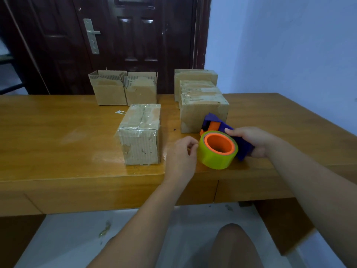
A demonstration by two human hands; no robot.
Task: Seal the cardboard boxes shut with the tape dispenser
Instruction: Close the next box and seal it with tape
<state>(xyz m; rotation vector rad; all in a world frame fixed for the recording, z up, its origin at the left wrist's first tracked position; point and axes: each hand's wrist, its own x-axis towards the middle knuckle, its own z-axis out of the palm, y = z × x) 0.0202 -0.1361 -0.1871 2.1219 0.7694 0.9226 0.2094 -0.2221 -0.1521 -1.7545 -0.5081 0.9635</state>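
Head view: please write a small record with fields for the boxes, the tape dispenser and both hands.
open boxes: two, flaps up, at the far side of the table
taped box: one, nearest, clear tape across its top
closed boxes: a group at the right, behind the dispenser; count unclear
tape dispenser: blue body, orange hub, yellow-green roll, near the table's front edge
right hand: grips the dispenser's handle
left hand: curled fingertips at the roll's edge; a pinch cannot be told

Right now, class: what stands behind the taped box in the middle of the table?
Behind the taped box stand the left open box and the right open box, flaps up; behind them, a dark door. Their walls hide what is inside.
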